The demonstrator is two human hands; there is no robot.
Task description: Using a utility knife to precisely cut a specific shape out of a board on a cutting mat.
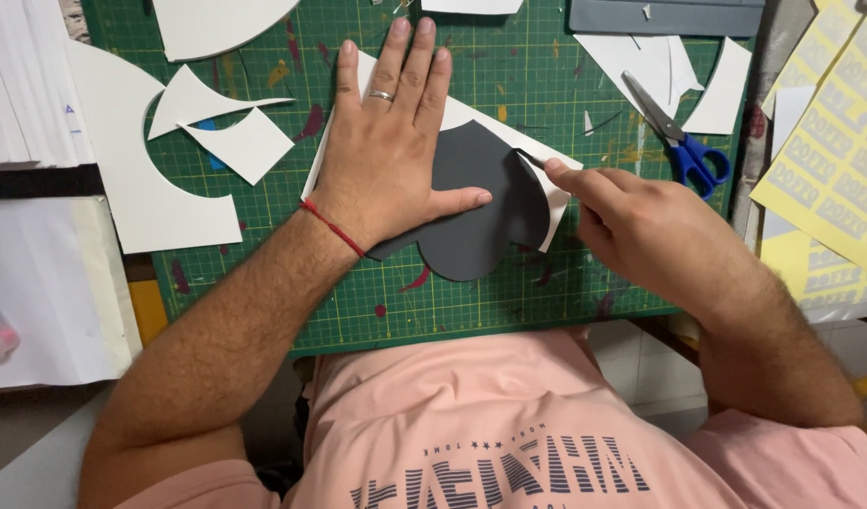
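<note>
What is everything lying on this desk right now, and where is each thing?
Cutting mat: one, green, paint-stained, centre.
Dark template: one, charcoal grey, curved edges, on white sheet.
White sheet: one, beneath template.
Thin cutting tool: one, dark, tip at template's edge.
Scissors: one, blue handles, mat's right.
White offcuts: several, mat's left and top.
Yellow sheets: several, far right.
Paper stack: one, white, far left.
Left hand: flat, pressing template; ring, red wrist thread.
Right hand: gripping the cutting tool.

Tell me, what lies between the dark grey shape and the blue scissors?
In the head view, the right hand with a thin blade lies between the dark grey shape and the scissors, over green cutting mat.
</note>
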